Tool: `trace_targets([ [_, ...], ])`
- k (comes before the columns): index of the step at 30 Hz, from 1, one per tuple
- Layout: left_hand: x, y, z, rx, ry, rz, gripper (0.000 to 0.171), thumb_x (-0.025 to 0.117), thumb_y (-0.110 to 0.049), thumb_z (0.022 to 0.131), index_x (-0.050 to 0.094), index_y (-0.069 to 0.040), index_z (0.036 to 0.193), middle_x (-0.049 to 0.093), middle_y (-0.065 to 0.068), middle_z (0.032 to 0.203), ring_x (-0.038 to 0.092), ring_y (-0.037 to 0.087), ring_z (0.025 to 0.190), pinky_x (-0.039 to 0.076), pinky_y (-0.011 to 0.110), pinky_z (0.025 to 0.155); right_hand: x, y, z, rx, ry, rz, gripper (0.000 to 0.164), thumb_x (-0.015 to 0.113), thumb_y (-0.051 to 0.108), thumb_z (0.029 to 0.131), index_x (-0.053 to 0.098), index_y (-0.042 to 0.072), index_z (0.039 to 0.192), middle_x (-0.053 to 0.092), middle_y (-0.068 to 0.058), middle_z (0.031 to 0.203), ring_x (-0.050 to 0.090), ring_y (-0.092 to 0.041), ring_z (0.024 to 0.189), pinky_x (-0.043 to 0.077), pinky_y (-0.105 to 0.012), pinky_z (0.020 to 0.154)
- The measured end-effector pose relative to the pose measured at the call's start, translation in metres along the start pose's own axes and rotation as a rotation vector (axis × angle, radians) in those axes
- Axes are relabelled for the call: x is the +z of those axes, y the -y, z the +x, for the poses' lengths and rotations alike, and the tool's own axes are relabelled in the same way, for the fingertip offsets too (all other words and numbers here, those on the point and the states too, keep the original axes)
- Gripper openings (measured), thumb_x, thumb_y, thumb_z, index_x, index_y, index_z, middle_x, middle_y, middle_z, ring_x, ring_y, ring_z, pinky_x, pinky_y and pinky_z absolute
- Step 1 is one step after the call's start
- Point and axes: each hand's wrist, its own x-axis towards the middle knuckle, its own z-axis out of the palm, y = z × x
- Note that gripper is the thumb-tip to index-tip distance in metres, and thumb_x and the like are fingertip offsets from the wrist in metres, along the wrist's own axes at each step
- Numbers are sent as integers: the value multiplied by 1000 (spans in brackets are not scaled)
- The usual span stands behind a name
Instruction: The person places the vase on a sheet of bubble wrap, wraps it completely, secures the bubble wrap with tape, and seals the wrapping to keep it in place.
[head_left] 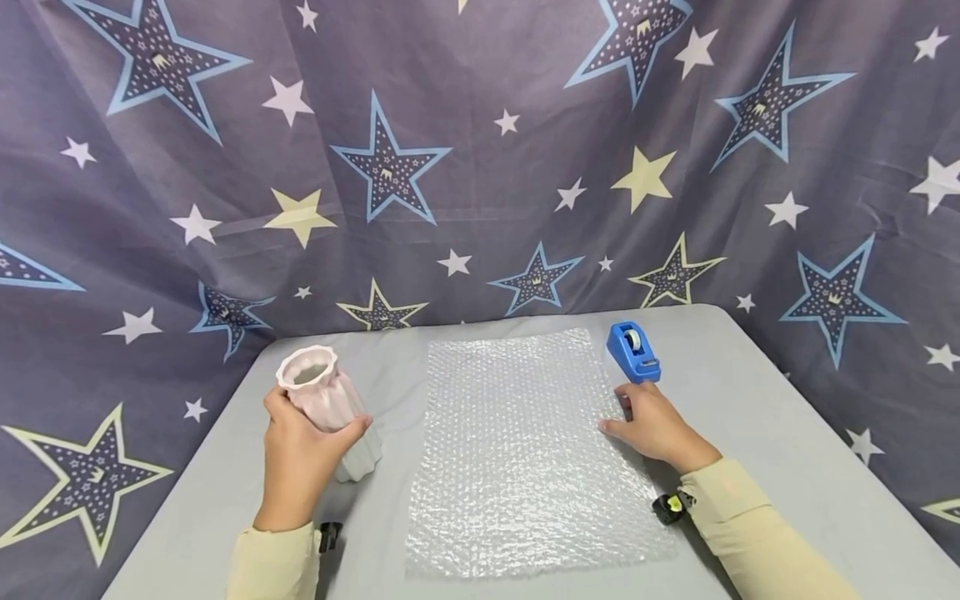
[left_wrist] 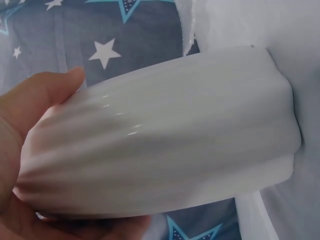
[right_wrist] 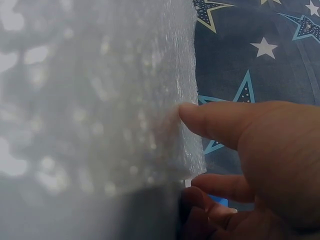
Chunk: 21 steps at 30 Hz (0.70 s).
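Note:
In the head view my left hand grips a fluted vase, pinkish near its scalloped rim and white lower down, tilted over the left side of the table. Its thumb lies along the near side and the fingers wrap behind. The left wrist view shows the vase's ribbed body lying across the palm. On the right edge of a sheet of bubble wrap rests my right hand, thumb and forefinger apart. Close up, the right thumb touches the sheet's edge, with the other fingers bent below it.
A blue tape dispenser with a roll of tape stands just beyond my right hand, near the back of the table. The grey cloth-covered table ends at a dark star-patterned curtain behind and at both sides.

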Motion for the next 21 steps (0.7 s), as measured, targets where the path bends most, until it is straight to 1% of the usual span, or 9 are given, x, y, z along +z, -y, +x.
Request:
trace_targets([
  [5,-2,0,0,-11,7,14,111,99,-25,61,32,0,145,62,32,113,64,51,99,48,61,83,0,0,1,5,3,-8,69,82,29,86,55,-14,133,58,-22,111,62,-28,97,55,-48,85],
  [12,-3,-1,0,-60,6,27,108,99,-31,62,36,-5,147,65,28,114,66,47,100,50,58,82,0,-1,2,5,2,-3,69,81,30,86,55,-14,133,58,-22,111,62,-29,97,54,-50,86],
  [14,-3,-1,-1,-64,6,29,108,99,-32,62,37,-6,147,65,28,115,66,46,100,50,58,82,0,-1,2,5,3,-3,69,81,30,86,55,-14,133,58,-22,111,61,-29,97,54,-50,86],
  [17,-4,-2,0,-57,-14,27,105,99,-31,62,40,-7,146,66,28,116,66,46,101,50,58,83,-1,0,1,4,1,4,68,81,29,86,55,-14,133,58,-23,111,62,-29,97,54,-50,87],
  [21,-5,-5,2,-35,-70,4,103,99,-31,61,43,-10,144,67,25,116,66,46,101,50,58,83,-3,3,-1,7,2,18,68,81,28,87,55,-15,133,58,-23,111,62,-30,98,54,-51,88],
])
